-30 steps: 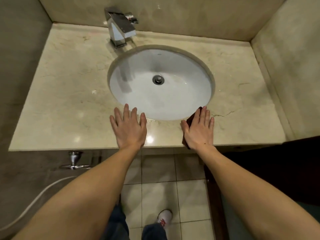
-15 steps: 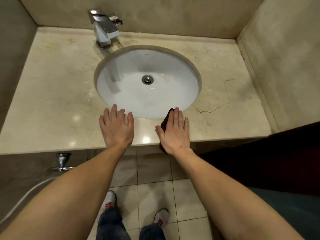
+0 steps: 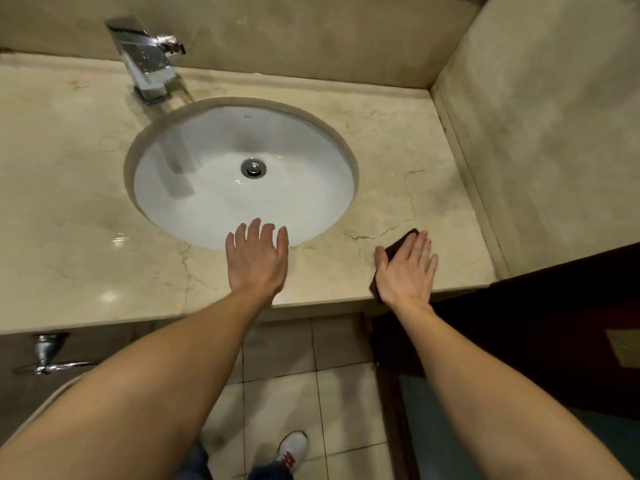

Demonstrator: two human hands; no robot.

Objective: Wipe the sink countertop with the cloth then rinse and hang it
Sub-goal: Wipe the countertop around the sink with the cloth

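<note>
Right hand (image 3: 405,268), fingers straight, presses the dark cloth (image 3: 398,242) flat on the countertop (image 3: 69,202) right of the basin (image 3: 242,188), probably to spread wiping pressure; left hand (image 3: 258,259) lies flat and empty at the basin's front rim, apparently bracing.

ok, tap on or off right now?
Off. No stream falls from the faucet spout into the basin; only a slight wet glint sits by the drain.
</note>
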